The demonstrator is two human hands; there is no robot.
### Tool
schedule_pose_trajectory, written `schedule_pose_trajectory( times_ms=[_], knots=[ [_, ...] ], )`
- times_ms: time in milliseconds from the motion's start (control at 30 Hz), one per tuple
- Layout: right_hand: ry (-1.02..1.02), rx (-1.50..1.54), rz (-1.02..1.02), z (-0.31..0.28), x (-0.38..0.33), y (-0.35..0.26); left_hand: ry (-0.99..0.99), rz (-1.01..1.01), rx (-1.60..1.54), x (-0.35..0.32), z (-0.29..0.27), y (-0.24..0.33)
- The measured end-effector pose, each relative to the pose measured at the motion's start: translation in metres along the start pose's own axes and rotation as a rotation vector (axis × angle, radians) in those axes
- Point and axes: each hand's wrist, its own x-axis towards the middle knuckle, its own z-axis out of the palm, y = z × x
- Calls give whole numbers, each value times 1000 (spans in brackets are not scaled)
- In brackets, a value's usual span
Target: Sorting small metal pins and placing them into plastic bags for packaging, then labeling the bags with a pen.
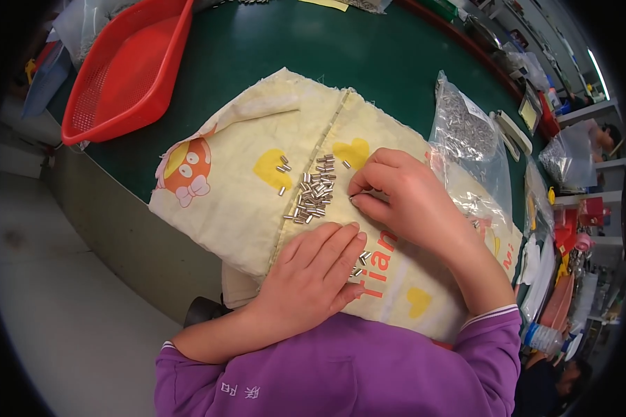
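A pale yellow cloth [243, 226] with yellow hearts and a cartoon figure lies over the table. On it is a heap of small shiny metal cylinders [316, 191], with several strays to the left and one to the right. My left hand [314, 267] lies flat just below the heap, fingers stretched out; a few more cylinders [360, 264] rest beside its fingertips and thumb. Right of the heap, my right hand [403, 194] is closed in a pinch, thumb and forefinger together. A tiny glint shows at the fingertips, too small to make out.
A red perforated plastic basket [129, 76] stands at the far left of the green table [257, 42]. To the right, a clear bag of small metal parts [462, 121] lies partly on the cloth. Beyond it are a stapler-like tool [513, 133], more bags and a plastic bottle [541, 338].
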Motion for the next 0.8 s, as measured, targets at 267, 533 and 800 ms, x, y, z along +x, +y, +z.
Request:
schedule_pose_trajectory(
  times_ms=[267,533,800],
  knots=[
    [-172,377,232,-6,-14,-6,80,-81,-19,0,3,4],
    [44,137,-100,12,15,4,0,-9,56,3,4,4],
    [-11,114,-62,6,7,5,-15,-1,24,3,2,3]
  ],
)
